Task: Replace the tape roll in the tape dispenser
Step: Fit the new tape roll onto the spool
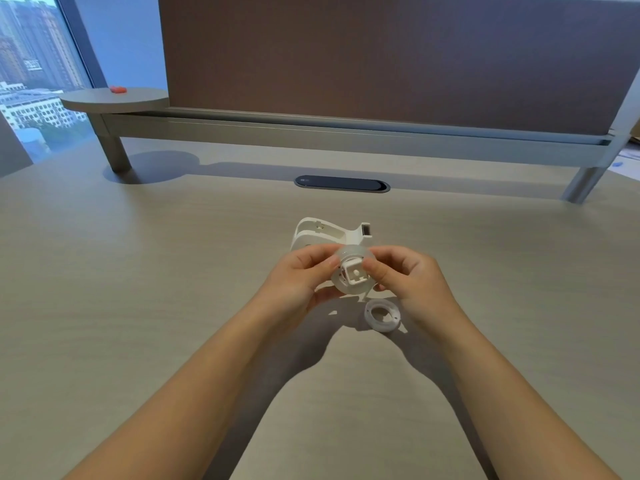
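Note:
A clear tape roll (349, 288) with a white plastic hub (356, 274) in its middle is held above the desk between both hands. My left hand (300, 279) grips its left side, my right hand (408, 276) its right side, thumbs on the front. The white tape dispenser (329, 233) stands just behind the hands, its cutter end pointing right and its lower part hidden. A small empty white ring core (382, 315) lies flat on the desk below my right hand.
The beige desk (138, 289) stretches wide around the hands. A dark oval cable grommet (342, 184) sits farther back. A brown partition panel (381, 64) on grey legs closes the far edge. A round shelf (114, 98) with a red object is at the back left.

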Action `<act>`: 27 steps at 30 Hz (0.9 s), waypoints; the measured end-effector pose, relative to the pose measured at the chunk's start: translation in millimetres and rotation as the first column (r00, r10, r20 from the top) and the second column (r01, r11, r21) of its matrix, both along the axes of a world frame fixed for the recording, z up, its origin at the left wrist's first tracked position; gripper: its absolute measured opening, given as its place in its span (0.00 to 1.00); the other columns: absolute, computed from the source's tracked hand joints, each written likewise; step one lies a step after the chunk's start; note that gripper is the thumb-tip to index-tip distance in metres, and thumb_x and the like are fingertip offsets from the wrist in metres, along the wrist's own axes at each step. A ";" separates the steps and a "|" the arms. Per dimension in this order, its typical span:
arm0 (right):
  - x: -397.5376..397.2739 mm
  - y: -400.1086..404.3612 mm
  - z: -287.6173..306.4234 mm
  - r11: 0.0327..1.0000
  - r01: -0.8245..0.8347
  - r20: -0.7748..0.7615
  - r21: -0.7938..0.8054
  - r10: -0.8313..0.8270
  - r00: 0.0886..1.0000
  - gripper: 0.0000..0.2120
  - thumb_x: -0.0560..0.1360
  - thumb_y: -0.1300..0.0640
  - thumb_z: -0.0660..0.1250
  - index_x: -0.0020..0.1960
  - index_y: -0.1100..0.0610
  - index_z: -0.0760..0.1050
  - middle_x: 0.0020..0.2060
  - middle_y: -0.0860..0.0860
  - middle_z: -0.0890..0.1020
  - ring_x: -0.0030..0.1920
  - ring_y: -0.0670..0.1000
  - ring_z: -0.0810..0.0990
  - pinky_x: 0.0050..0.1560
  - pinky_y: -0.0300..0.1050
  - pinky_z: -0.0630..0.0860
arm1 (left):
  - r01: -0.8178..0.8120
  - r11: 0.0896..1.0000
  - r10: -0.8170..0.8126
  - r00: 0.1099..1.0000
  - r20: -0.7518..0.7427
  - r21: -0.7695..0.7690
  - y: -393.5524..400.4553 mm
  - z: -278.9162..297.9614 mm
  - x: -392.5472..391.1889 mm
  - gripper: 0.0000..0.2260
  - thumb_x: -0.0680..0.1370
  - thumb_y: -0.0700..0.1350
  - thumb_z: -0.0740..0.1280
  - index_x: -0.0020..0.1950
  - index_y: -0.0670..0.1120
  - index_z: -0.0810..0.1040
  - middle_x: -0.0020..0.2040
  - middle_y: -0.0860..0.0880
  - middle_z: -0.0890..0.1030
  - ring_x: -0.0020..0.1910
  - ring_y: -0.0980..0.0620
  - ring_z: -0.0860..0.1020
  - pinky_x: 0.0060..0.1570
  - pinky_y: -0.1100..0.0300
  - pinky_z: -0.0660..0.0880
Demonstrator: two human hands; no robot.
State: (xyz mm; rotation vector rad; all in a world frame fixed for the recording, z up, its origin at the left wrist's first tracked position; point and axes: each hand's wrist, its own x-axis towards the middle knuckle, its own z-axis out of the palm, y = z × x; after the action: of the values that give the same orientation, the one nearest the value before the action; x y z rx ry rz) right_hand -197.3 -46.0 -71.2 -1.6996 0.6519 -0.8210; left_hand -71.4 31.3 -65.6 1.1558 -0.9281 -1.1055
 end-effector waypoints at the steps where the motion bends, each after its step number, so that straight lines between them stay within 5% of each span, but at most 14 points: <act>1: -0.6 -1.1 -1.4 1.000 -0.009 0.008 0.016 0.009 1.000 0.04 0.70 0.59 0.66 0.39 0.51 0.77 0.32 0.45 0.81 0.31 0.38 0.78 0.31 0.27 0.73 | 0.002 1.000 -0.002 1.000 -0.006 0.010 0.4 -0.1 0.1 0.09 0.75 0.40 0.59 0.46 0.45 0.79 0.43 0.49 0.81 0.40 0.56 0.81 0.41 0.65 0.80; 9: -1.3 -1.5 -3.7 0.998 -0.050 0.043 0.035 0.049 0.998 0.06 0.69 0.61 0.67 0.33 0.53 0.76 0.23 0.43 0.81 0.27 0.40 0.78 0.29 0.30 0.74 | -0.044 0.998 0.041 0.997 0.067 0.049 -0.2 -0.9 1.6 0.04 0.70 0.33 0.65 0.40 0.40 0.77 0.36 0.45 0.78 0.31 0.56 0.80 0.35 0.65 0.80; 15: 2.7 4.3 -2.9 0.998 -0.004 0.012 -0.055 0.004 1.000 0.07 0.69 0.62 0.66 0.34 0.53 0.74 0.30 0.50 0.77 0.28 0.41 0.76 0.29 0.28 0.72 | -0.110 0.994 0.107 0.980 0.170 0.006 -0.4 -2.0 1.6 0.04 0.70 0.33 0.65 0.38 0.41 0.77 0.34 0.45 0.78 0.28 0.59 0.79 0.31 0.68 0.78; 27: 8.1 6.3 -9.3 0.990 0.079 -0.009 -0.115 -0.080 0.997 0.10 0.70 0.61 0.66 0.33 0.51 0.72 0.31 0.50 0.76 0.35 0.52 0.74 0.36 0.40 0.72 | -0.242 0.967 0.253 0.897 0.362 -0.076 -2.3 -8.9 -4.8 0.09 0.70 0.36 0.67 0.36 0.51 0.78 0.35 0.49 0.79 0.36 0.52 0.78 0.47 0.49 0.78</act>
State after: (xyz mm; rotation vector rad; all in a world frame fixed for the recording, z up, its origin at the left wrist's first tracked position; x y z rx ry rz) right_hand -189.2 -39.7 -80.5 -1.7929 0.6967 -0.9191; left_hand -76.2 29.0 -74.5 1.4443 -1.0445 -0.6751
